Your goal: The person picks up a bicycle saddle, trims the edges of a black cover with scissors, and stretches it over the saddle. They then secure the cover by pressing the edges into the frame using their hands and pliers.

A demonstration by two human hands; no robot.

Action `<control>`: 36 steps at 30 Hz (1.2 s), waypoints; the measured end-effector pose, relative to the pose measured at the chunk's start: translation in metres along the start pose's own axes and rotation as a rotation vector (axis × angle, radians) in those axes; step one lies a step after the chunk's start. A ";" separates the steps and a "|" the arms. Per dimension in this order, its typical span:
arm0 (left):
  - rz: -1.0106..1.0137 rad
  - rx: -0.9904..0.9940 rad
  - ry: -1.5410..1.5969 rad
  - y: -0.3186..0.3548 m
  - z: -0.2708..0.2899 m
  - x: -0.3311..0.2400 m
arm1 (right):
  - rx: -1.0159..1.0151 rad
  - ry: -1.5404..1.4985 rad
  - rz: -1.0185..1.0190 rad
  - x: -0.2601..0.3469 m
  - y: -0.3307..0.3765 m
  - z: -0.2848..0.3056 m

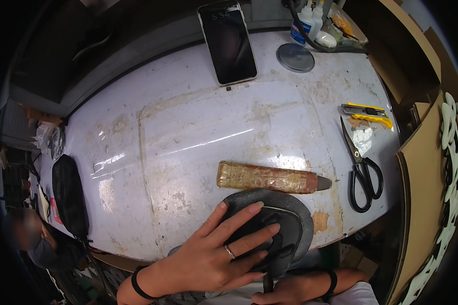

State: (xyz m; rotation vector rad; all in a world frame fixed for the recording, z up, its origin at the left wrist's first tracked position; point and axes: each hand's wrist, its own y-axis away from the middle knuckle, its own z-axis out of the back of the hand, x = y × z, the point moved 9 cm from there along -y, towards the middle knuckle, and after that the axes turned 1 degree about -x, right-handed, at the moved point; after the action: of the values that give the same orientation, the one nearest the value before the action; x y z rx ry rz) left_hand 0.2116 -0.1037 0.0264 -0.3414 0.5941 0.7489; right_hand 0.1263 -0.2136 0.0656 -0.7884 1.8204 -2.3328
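Note:
A black flip-flop sandal (300, 223) lies sole-up at the near edge of the white worktable (188, 132), partly hanging over it. My left hand (219, 254), with a ring and a black wristband, lies flat on the sandal with its fingers spread, pressing it down. My right hand (285, 294) is below the table edge at the bottom of the view, its fingers curled around the sandal's black strap (276, 267). Just beyond the sandal lies a gold-brown tube (269, 178) with a dark tip pointing right.
Black scissors (362, 175) and a yellow utility knife (367, 113) lie at the right. A phone (227, 41), a round grey lid (295, 57) and glue bottles (304, 23) are at the back. A black pouch (69, 195) sits at left. Cardboard (422, 193) stands at the right.

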 end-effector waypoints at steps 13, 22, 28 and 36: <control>0.004 -0.008 0.009 0.000 0.002 0.003 | -0.029 -0.014 0.017 -0.002 -0.001 0.006; 0.005 -0.011 -0.008 0.000 0.001 0.002 | -0.044 -0.095 0.033 -0.002 -0.001 0.013; 0.038 0.031 -0.045 0.000 -0.001 0.003 | -0.057 -0.127 -0.009 0.001 0.001 0.015; 0.070 0.022 -0.041 0.002 -0.003 0.003 | -0.058 -0.154 -0.010 0.000 0.000 0.014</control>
State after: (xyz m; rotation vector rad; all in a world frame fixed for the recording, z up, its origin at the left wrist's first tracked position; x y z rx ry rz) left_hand 0.2105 -0.1025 0.0223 -0.2858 0.5777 0.8144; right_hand 0.1325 -0.2263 0.0682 -0.9582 1.8297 -2.1669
